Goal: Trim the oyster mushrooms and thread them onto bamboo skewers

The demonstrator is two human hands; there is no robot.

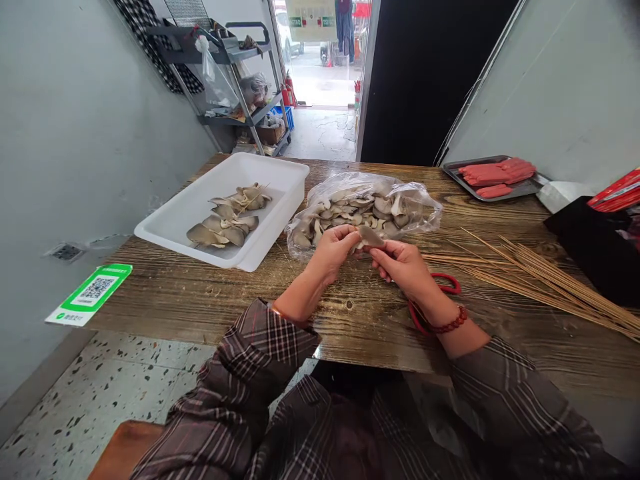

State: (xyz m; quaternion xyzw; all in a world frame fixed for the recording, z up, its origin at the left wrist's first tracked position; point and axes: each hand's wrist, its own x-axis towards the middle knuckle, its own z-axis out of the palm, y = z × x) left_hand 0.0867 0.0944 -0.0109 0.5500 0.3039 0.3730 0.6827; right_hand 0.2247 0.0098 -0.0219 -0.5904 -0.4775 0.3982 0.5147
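Between my two hands is a grey oyster mushroom (371, 236), held just in front of the open plastic bag (425, 215). My left hand (334, 252) pinches its left side with thumb and fingers. On its right edge, my right hand (404, 264) is closed too. More oyster mushrooms (350, 210) fill the bag behind. To the left stands a white plastic tub (235, 257) with bunches of mushrooms (225, 227) in it, thin sticks showing among them. Beneath my right wrist lie red-handled scissors (447, 283), partly hidden. Long bamboo skewers (545, 277) are spread to the right.
A dark tray (455, 175) of pink sausage-like pieces sits at the back right, near a black box (575, 233) with red packets. A green QR card (93, 293) lies at the table's left edge. A grey shelf cart (225, 50) stands behind.
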